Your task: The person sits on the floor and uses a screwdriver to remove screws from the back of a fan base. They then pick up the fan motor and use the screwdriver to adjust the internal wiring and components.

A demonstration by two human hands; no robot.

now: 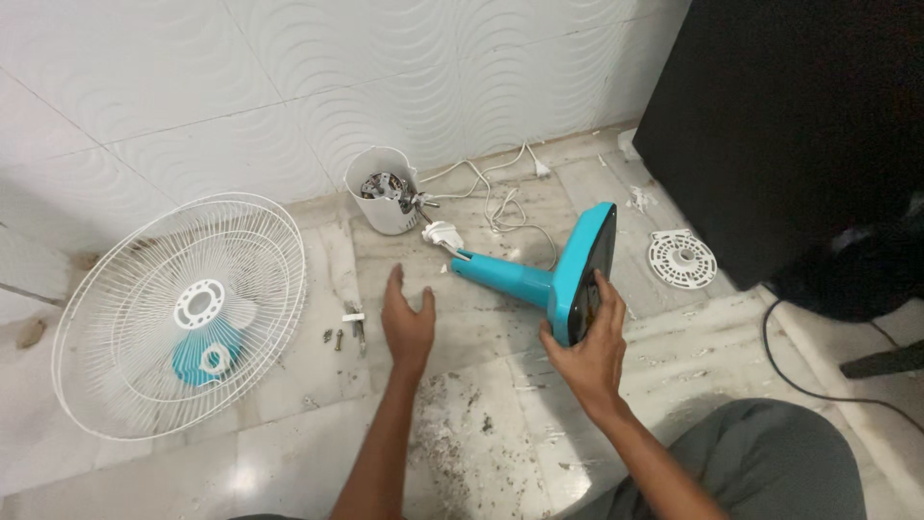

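The right hand point(589, 351) is closing its grip around the rim of a turquoise fan base point(587, 273), fingers curling over the upper edge and thumb pressing the dark underside, so the round base is standing on its edge rather than lying flat. Tipped this way, the underside is facing the person, seemingly for a look at it. The base's turquoise stem point(500, 277) is pointing away toward the wall, its far end resting on the floor and ending in a white fitting point(443, 234).

The left hand point(407, 323) is hovering open just left of the stem, fingers spreading and holding nothing, palm lowering toward the floor as if steadying the body.

Further left, a few small screws point(333, 337) are lying loose on the floor, apart from the other pieces. Beyond them a white wire fan guard point(183, 313) is leaning up against the wall, with a turquoise part showing behind it. Near the wall, a white motor housing point(383, 190) is standing upright with its metal motor showing inside, and a white power cord point(500, 202) is trailing beside it. A small round white grille point(681, 258) is lying flat to the right, beside a large black object point(799, 125).

The floor point(289, 424) is pale marble, dusted with dark grit and debris in front of the person's grey trouser leg point(770, 462). The wall point(241, 77) is covered in white tiles with a wavy relief
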